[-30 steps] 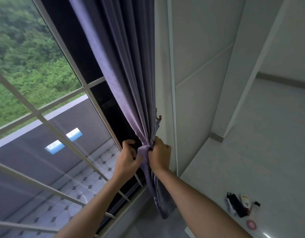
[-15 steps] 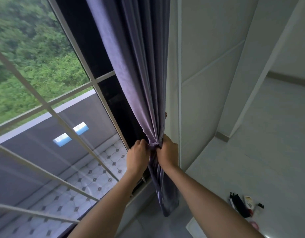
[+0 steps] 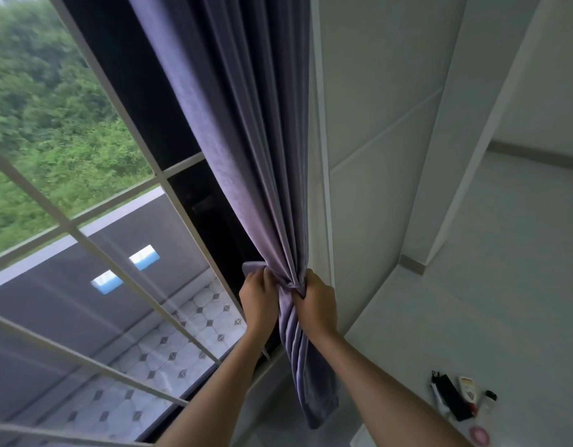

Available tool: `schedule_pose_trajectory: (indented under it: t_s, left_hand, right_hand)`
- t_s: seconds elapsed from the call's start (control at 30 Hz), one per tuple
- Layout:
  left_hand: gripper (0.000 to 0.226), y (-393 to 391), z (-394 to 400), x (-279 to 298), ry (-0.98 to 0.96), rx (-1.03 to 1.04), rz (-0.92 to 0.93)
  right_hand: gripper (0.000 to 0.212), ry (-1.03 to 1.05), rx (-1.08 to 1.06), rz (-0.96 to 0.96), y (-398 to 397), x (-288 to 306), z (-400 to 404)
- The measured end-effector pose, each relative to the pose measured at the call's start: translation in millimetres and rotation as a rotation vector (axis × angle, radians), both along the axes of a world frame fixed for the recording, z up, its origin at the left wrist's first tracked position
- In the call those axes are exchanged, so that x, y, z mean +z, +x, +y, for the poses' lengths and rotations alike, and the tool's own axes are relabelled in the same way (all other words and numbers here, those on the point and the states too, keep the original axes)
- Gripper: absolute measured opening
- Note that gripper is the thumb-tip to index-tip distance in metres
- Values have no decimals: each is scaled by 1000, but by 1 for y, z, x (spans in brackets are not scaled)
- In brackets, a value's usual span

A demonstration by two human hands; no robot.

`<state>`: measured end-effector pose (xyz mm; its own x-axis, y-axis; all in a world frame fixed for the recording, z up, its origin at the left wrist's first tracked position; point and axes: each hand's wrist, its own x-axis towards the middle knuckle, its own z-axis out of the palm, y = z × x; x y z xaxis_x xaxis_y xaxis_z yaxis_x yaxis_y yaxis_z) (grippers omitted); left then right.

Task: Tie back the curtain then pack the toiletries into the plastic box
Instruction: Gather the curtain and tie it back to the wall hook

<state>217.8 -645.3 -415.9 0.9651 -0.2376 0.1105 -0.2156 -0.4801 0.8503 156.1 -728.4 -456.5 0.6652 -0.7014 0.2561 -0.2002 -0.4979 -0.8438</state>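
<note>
Up against the window (image 3: pixel 85 253), the purple curtain (image 3: pixel 246 140) hangs bunched along the wall (image 3: pixel 375 156), pinched into a waist where a band of the same cloth wraps it. Left hand (image 3: pixel 258 300) has its fingers curled round one end of that tie-back (image 3: pixel 286 282), and the right hand (image 3: pixel 315 306) grips the other end plus the gathered folds right beside it. Looks like the knot is being cinched, so probably best to pull both ends evenly and keep the folds stacked so nothing slips out. Toiletries (image 3: pixel 461 403) sit on the counter (image 3: pixel 472 301) near its bottom-right corner: a black pouch, a white bottle, a pink round thing. No plastic box visible. Labels are too small to read.
</note>
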Motion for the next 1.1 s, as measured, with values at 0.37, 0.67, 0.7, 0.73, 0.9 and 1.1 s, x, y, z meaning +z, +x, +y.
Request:
schedule_pose_trajectory:
  t_s: [0.37,0.67,0.7,0.73,0.9,1.1]
  left_hand:
    - [24,14,13,-6,-4,-405,67]
    - [37,9,7,0,51,-372,4]
    - [38,7,6,0,47,-354,-4]
    - [38,5,5,0,43,-335,-13]
    - [48,0,-1,-1,83,-294,-61]
    - [45,0,-3,-3,108,-273,-41]
  right_hand:
    - [20,110,53,-18,-2,-4,-5]
    - [24,297,126,-47,-8,-6,-10]
    - [24,288,130,-33,-8,-6,-11]
    - [24,306,136,-23,-8,-6,-12]
    - [14,567,146,-110,-6,-1,-12]
    - [5,374,271,-95,-9,-10,-3]
